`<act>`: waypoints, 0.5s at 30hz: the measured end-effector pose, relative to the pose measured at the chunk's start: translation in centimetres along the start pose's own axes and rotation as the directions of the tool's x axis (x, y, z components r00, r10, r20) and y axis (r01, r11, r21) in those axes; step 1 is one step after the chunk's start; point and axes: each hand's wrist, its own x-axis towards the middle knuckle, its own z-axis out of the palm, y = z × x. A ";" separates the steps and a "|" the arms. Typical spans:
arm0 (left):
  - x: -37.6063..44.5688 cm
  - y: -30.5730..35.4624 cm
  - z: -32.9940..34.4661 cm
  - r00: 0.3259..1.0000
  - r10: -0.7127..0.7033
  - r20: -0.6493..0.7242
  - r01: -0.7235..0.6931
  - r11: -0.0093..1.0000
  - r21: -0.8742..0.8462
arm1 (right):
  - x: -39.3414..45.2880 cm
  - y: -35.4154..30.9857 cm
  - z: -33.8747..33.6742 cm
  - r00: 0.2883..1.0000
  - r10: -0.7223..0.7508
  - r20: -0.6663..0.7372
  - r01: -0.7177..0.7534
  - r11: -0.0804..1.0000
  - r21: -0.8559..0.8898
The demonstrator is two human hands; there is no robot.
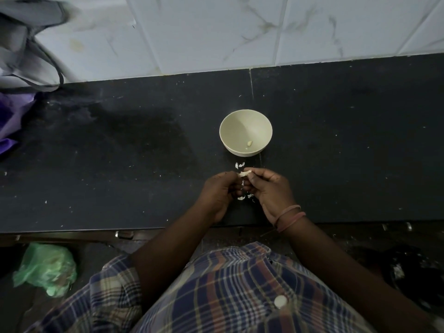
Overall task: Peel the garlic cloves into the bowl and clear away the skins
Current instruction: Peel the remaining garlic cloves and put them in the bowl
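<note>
While both hands meet over the near part of the black counter (144,164), the left hand (217,193) and the right hand (266,188) pinch one garlic clove (245,173) between their curled fingertips, the clove's pale skin showing at the 12 o'clock tip of the grip. Loose skins (240,165) lie on the counter just past the fingers at 12 o'clock, and more scraps (241,197) lie under the hands toward 6 o'clock, near the counter's front edge. The cream bowl (228,135) stands upright at 12 o'clock from the hands, apart from them, with one peeled clove (249,143) lying low on its inner wall. The counter runs bare and wide at 9 o'clock and at 3 o'clock of the bowl; at 12 o'clock it ends against a white tiled wall (216,32). A grey bag (21,44) and purple cloth (14,111) crowd the far corner at 10 o'clock. Below the front edge, a green plastic bag (45,267) lies at 8 o'clock, and bands (289,216) circle the right wrist
</note>
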 end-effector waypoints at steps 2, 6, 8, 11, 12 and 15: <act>0.0 0.2 0.0 1.000 0.007 -0.021 -0.007 1.000 0.001 | -0.1 -0.2 0.1 1.000 0.016 -0.022 -0.015 0.999 0.046; 0.2 0.1 -0.8 0.987 0.008 -0.160 -0.005 1.000 0.020 | 0.2 -0.4 -0.4 0.998 0.010 -0.058 -0.007 0.999 0.038; 0.5 -0.1 -1.3 0.977 0.010 -0.213 0.002 0.998 0.056 | 0.2 -0.4 -0.6 0.999 -0.005 -0.051 0.005 1.000 0.001; 0.8 -0.6 -1.6 0.968 0.027 -0.251 0.006 0.992 0.129 | 0.1 -0.1 -0.4 0.997 -0.052 -0.056 0.048 0.996 -0.077; 0.8 -0.7 -1.5 0.966 0.034 -0.257 0.003 0.990 0.143 | 0.1 -0.1 -0.3 0.995 -0.076 -0.062 0.069 0.991 -0.115; 0.7 -0.4 -0.9 0.974 0.027 -0.224 -0.002 0.993 0.114 | 0.1 -0.1 -0.1 0.988 -0.136 -0.077 0.116 0.969 -0.218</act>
